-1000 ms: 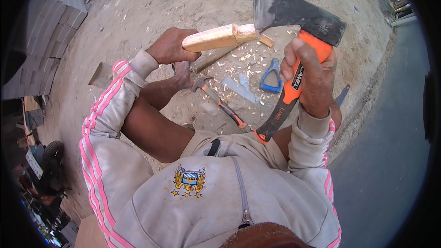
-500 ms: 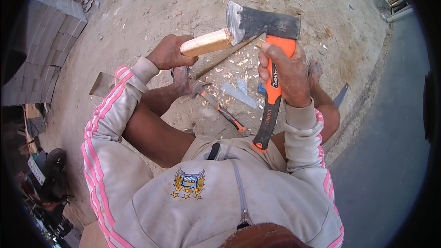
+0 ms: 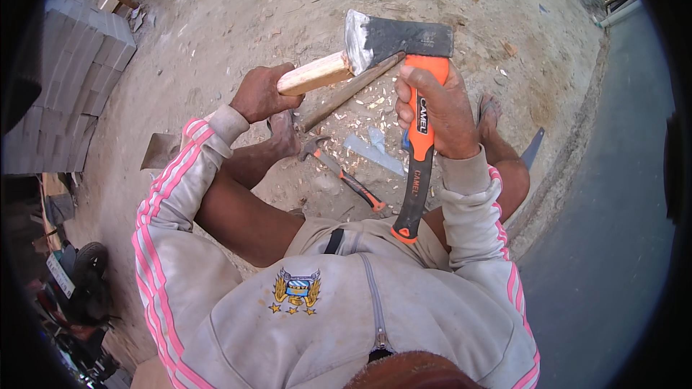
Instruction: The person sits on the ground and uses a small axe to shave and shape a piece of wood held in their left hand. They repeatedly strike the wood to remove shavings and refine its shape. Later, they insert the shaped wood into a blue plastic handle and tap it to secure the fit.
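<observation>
My right hand (image 3: 441, 112) grips a hatchet (image 3: 420, 144) high on its orange and black handle, just below the dark head. The hatchet's bright edge (image 3: 357, 42) points left and meets the end of a short pale wooden block (image 3: 316, 73). My left hand (image 3: 263, 94) is wrapped round the block's other end. Beneath them, a long wooden pole (image 3: 349, 92) lies on the ground, partly hidden by the hatchet and the block. A claw hammer (image 3: 342, 173) with an orange and black handle rests between my legs.
Wood chips (image 3: 367, 109) and a clear plastic strip (image 3: 373, 154) litter the dirt. A saw blade (image 3: 532, 148) lies beyond my right knee. Grey blocks (image 3: 76, 65) are stacked at the left, above a parked motorcycle (image 3: 79, 274). A smooth grey slab (image 3: 605, 209) runs along the right.
Both hands have shifted slightly left and a little nearer to me, bringing the hatchet and wooden block along. The edge still meets the block's end. My grips are unchanged.
</observation>
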The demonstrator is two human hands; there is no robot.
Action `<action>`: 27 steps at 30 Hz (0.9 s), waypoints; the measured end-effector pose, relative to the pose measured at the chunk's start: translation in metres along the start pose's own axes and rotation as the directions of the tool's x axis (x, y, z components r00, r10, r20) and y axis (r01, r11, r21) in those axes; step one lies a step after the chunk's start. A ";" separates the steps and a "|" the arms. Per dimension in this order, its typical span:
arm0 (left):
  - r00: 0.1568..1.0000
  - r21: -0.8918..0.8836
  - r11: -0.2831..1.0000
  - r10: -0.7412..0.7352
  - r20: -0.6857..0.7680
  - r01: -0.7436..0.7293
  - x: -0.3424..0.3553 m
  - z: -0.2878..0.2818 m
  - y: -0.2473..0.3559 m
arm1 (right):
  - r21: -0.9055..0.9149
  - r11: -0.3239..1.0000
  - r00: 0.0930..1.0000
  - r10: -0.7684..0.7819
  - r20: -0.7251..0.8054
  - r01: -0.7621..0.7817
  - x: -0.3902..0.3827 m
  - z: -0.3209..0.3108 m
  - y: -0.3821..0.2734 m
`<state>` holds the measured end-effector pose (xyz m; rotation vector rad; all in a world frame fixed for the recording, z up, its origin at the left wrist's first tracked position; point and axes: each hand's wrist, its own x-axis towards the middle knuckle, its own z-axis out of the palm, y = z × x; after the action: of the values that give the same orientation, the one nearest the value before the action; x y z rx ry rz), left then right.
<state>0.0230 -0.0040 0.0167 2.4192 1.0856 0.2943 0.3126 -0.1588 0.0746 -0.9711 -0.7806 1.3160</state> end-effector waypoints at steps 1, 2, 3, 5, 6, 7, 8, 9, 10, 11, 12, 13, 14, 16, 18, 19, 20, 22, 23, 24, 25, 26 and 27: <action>1.000 -0.007 1.000 0.014 -0.006 -0.014 0.005 -0.003 -0.001 | 0.007 1.000 1.000 -0.013 -0.003 0.013 -0.003 -0.002 -0.005; 1.000 -0.024 1.000 0.017 0.000 -0.017 0.006 -0.002 -0.002 | -0.009 0.997 0.996 -0.080 -0.037 0.080 -0.008 -0.006 -0.013; 1.000 -0.035 0.999 0.016 0.012 -0.016 0.011 -0.001 -0.006 | -0.032 0.991 0.988 -0.132 -0.077 0.130 -0.012 -0.014 -0.019; 0.999 -0.068 0.997 0.043 0.015 -0.042 0.009 -0.006 -0.014 | -0.111 0.957 0.951 -0.279 -0.129 0.266 -0.008 -0.036 -0.017; 0.999 -0.087 0.995 0.047 0.025 -0.044 0.006 -0.010 -0.018 | -0.124 0.964 0.955 -0.254 -0.151 0.236 -0.008 -0.047 -0.007; 0.998 -0.144 0.988 0.057 0.033 -0.052 0.003 -0.009 -0.023 | -0.143 0.962 0.951 -0.257 -0.170 0.234 -0.004 -0.060 0.001; 0.998 -0.176 0.983 0.051 0.041 -0.043 0.000 -0.011 -0.021 | -0.159 0.958 0.945 -0.268 -0.186 0.240 0.004 -0.073 0.010; 0.997 -0.213 0.976 0.048 0.058 -0.035 -0.004 -0.008 -0.017 | -0.277 0.950 0.956 -0.205 -0.209 0.143 0.009 -0.091 0.023; 0.994 -0.241 0.970 0.060 0.088 -0.037 -0.004 -0.007 -0.015 | -0.382 0.923 0.960 -0.150 -0.235 0.051 0.015 -0.112 0.043; 0.989 -0.267 0.963 0.078 0.124 -0.042 -0.001 -0.005 -0.014 | -0.473 0.880 0.956 -0.098 -0.276 -0.046 0.019 -0.130 0.066; 0.983 -0.290 0.956 0.091 0.162 -0.041 0.001 -0.003 -0.013 | -0.679 0.727 0.948 -0.140 -0.285 -0.096 0.022 -0.144 0.093; 0.979 -0.303 0.953 0.078 0.190 -0.016 0.001 -0.002 -0.013 | -0.839 0.525 0.945 -0.181 -0.272 -0.141 0.023 -0.153 0.117; 0.975 -0.317 0.949 0.062 0.214 0.009 0.000 -0.001 -0.013 | -0.888 0.441 0.960 -0.167 -0.224 -0.130 0.017 -0.152 0.136; 0.967 -0.333 0.942 0.053 0.250 0.035 0.000 0.001 -0.011 | -0.928 0.351 0.982 -0.093 -0.165 -0.122 0.004 -0.154 0.177; 0.959 -0.336 0.941 0.070 0.274 0.027 0.005 -0.002 -0.009 | -0.931 0.330 0.986 0.003 -0.166 -0.158 -0.008 -0.171 0.223; 0.952 -0.351 0.934 0.051 0.301 0.061 0.005 -0.003 -0.006 | -0.933 0.308 0.982 0.045 -0.183 -0.188 -0.016 -0.179 0.243; 0.947 -0.361 0.929 0.035 0.319 0.087 0.003 -0.006 0.000 | -0.936 0.284 0.978 0.077 -0.195 -0.209 -0.017 -0.185 0.255; 0.945 -0.361 0.927 0.028 0.326 0.097 0.001 -0.008 0.001 | -0.944 0.131 0.943 0.180 -0.279 -0.304 -0.016 -0.186 0.265; 0.937 -0.362 0.925 0.017 0.349 0.119 0.000 -0.007 0.002 | -0.935 0.048 0.914 0.235 -0.331 -0.351 -0.020 -0.190 0.273; 0.929 -0.360 0.923 0.007 0.370 0.137 0.000 -0.009 0.006 | -0.949 0.004 0.933 0.185 -0.310 -0.316 -0.023 -0.204 0.288; 0.921 -0.359 0.920 -0.005 0.390 0.156 0.000 -0.009 0.007 | -0.936 -0.021 0.919 0.184 -0.350 -0.352 -0.027 -0.218 0.301; 0.914 -0.406 0.895 -0.005 0.406 0.186 -0.001 -0.010 0.010 | -0.924 -0.037 0.907 0.182 -0.380 -0.380 -0.030 -0.227 0.312; 0.909 -0.420 0.886 -0.002 0.417 0.195 -0.003 -0.012 0.008 | -0.922 -0.053 0.905 0.174 -0.388 -0.385 -0.022 -0.224 0.310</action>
<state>0.0215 -0.0071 0.0310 1.8824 0.8348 -0.0019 0.3815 -0.2128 -0.2984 -2.5491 -1.5262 0.7641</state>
